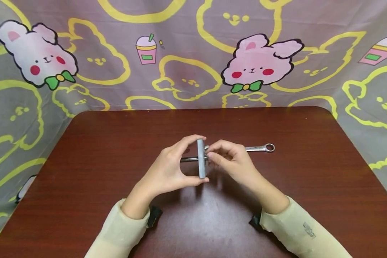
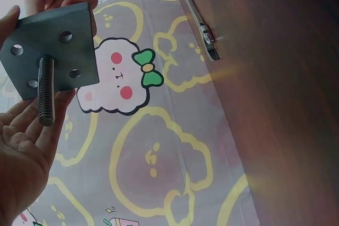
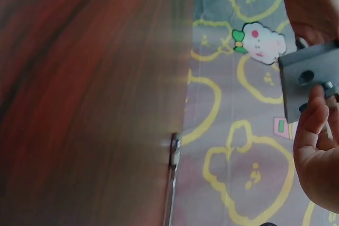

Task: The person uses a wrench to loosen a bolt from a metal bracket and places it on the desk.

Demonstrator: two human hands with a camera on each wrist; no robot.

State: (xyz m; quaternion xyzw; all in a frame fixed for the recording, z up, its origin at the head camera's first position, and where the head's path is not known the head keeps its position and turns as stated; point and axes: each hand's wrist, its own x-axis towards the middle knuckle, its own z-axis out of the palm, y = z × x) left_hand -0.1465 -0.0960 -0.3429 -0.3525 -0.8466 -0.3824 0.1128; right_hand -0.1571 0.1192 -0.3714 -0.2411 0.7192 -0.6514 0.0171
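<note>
My left hand (image 1: 167, 169) grips a square grey metal plate (image 1: 201, 158) by opposite edges, thumb at one and fingers at the other. Several round holes show in the plate in the left wrist view. Through its middle runs a threaded bolt (image 2: 46, 93), its long end sticking out on the left hand's side. On the opposite face, my right hand (image 1: 237, 163) pinches the bolt's short end, where a small shiny metal piece (image 3: 329, 87) shows at the fingertips. The fingers partly hide this piece, and I cannot tell whether it is a nut or the bolt's head.
A combination wrench (image 1: 258, 148) lies on the dark red-brown table (image 1: 116, 136) behind my right hand, its ring end to the right and its other end partly hidden. A patterned curtain (image 1: 187, 46) hangs around the table's back and sides.
</note>
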